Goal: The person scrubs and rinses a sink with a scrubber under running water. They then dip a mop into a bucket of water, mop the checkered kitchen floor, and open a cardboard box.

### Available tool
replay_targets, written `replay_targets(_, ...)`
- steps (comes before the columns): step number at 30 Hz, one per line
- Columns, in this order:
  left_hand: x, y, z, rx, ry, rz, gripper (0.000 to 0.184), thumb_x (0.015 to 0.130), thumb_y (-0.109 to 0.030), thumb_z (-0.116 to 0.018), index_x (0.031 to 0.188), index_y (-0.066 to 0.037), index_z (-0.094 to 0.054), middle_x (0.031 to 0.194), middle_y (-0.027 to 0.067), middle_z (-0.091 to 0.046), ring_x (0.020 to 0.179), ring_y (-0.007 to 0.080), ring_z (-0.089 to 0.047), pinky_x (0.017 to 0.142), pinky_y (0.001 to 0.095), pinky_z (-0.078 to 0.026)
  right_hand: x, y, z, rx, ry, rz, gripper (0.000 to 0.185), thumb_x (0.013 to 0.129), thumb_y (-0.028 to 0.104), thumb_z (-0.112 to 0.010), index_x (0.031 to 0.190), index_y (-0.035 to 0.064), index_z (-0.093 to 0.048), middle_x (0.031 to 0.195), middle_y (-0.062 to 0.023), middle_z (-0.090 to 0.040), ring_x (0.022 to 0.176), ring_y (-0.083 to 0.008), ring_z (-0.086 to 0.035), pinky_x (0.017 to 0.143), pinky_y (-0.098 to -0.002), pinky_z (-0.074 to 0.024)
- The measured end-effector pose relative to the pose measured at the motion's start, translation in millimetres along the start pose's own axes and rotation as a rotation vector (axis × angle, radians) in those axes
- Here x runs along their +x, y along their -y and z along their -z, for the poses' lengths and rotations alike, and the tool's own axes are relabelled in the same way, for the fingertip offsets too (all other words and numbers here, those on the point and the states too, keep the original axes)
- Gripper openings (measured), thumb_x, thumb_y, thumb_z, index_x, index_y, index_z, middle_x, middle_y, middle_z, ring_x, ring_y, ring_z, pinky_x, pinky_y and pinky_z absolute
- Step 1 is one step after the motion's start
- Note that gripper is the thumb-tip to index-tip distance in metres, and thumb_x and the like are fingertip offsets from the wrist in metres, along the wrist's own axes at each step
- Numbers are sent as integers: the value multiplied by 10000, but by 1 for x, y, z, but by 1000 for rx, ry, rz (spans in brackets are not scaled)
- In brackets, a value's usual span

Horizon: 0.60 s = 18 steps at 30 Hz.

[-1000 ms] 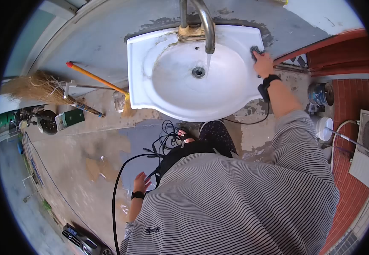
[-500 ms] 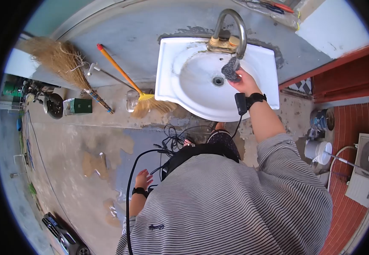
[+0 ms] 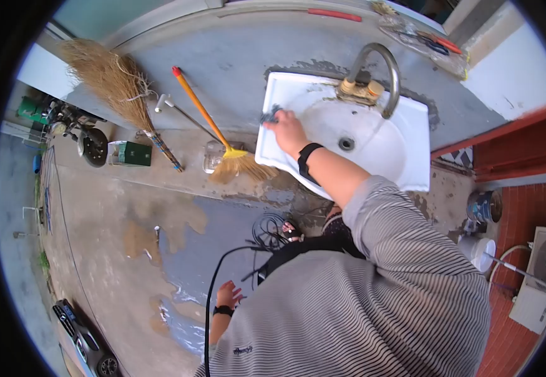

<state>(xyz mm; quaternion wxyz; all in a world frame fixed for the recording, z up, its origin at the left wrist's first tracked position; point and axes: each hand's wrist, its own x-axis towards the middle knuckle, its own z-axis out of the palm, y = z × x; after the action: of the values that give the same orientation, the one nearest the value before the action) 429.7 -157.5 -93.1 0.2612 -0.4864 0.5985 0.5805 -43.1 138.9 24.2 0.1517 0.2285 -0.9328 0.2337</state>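
Observation:
My right hand (image 3: 288,131) is closed on a dark grey scouring pad (image 3: 270,115). It presses the pad against the left rim of the white washbasin (image 3: 416,141). Beside the basin bowl's drain there is bare white surface, and a curved metal faucet (image 3: 393,72) with a stained beige base rises at the back. My left hand (image 3: 227,294) hangs low at my side, fingers apart, holding nothing. A black cable (image 3: 212,295) runs close to it.
Left of the basin, a straw broom (image 3: 112,81) and a yellow-handled broom (image 3: 200,107) lean on the wall. Loose black cables (image 3: 266,229) lie by my feet on wet floor. Pliers (image 3: 433,44) rest on the ledge. A white bucket (image 3: 476,251) stands at right.
My right hand has carried the scouring pad from under the faucet to the basin's left rim. The view has shifted, and my left hand still hangs at my side.

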Motion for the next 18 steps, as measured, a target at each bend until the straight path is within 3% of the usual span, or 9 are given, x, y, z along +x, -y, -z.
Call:
replay_targets(2, -12, 16, -1, 28, -2, -34, 370, 810, -171, -490, 1162, -67, -445, 1068, 115, -496, 933, 268, -533, 690, 385, -470, 13, 4, -31, -176, 107, 172, 219, 797, 279, -518, 806, 106, -652, 971, -85, -520, 951, -269, -456, 751, -371, -413)
replay_targets(5, -32, 43, 0, 98, -4, -62, 368, 811, -173, -492, 1160, -64, -447, 1073, 120, -500, 950, 270, -530, 707, 388, -472, 31, -17, -58, -265, 93, 358, 219, 792, 214, -455, 925, 162, -621, 1039, -48, -486, 1031, -245, -421, 763, -368, -408)
replay_targets(9, -56, 87, 3, 272, -5, -74, 367, 811, -175, -494, 1157, -59, -450, 1079, 127, -505, 973, 273, -525, 730, 392, -474, 91, -67, -68, -362, 166, 152, 314, 805, 172, -414, 1095, 212, -528, 1166, -54, -447, 1070, -261, -408, 810, -382, -406)
replay_targets(11, -57, 115, 9, 508, 38, -166, 366, 812, -176, -495, 1155, -57, -451, 1082, 131, -507, 984, 274, -523, 742, 394, -476, 113, -102, -71, -417, 116, 72, 344, 815, 150, -407, 1146, 177, -496, 1167, -51, -450, 1060, -261, -417, 803, -362, -414)
replay_targets(12, -54, 129, 14, 656, 69, -240, 366, 812, -176, -495, 1155, -55, -452, 1084, 133, -508, 989, 274, -521, 748, 395, -476, 119, -126, -85, -414, 107, -88, 350, 812, 149, -415, 1153, 161, -493, 1140, -50, -466, 1035, -262, -428, 803, -346, -415)
replay_targets(13, -51, 141, 19, 802, 104, -320, 366, 812, -177, -496, 1154, -54, -452, 1085, 135, -509, 995, 275, -520, 754, 396, -477, 109, -128, -60, -626, 33, 61, 341, 811, 149, -421, 1143, 162, -500, 1101, -61, -481, 1013, -262, -440, 806, -334, -411)
replay_targets(15, -40, 160, 25, 1047, 167, -500, 365, 813, -178, -497, 1152, -52, -454, 1088, 138, -512, 1006, 276, -518, 765, 398, -478, 90, -151, -54, -706, 3, -15, 346, 810, 142, -415, 1145, 99, -489, 1068, -84, -490, 982, -253, -454, 807, -326, -406)
replay_targets(17, -18, 173, 34, 1247, 218, -719, 364, 813, -179, -498, 1151, -50, -455, 1091, 142, -514, 1017, 278, -516, 777, 400, -479, 74, -173, -47, -762, 2, -352, 342, 810, 136, -407, 1124, 21, -477, 1045, -111, -497, 945, -243, -464, 807, -312, -402)
replay_targets(18, -18, 155, 32, 1054, 166, -568, 369, 817, -179, -494, 1159, -46, -445, 1094, 145, -509, 1007, 288, -518, 769, 401, -480, 74, -170, -26, -687, 155, -457, 339, 812, 132, -393, 1107, -18, -469, 1049, -126, -502, 957, -251, -463, 808, -324, -404)
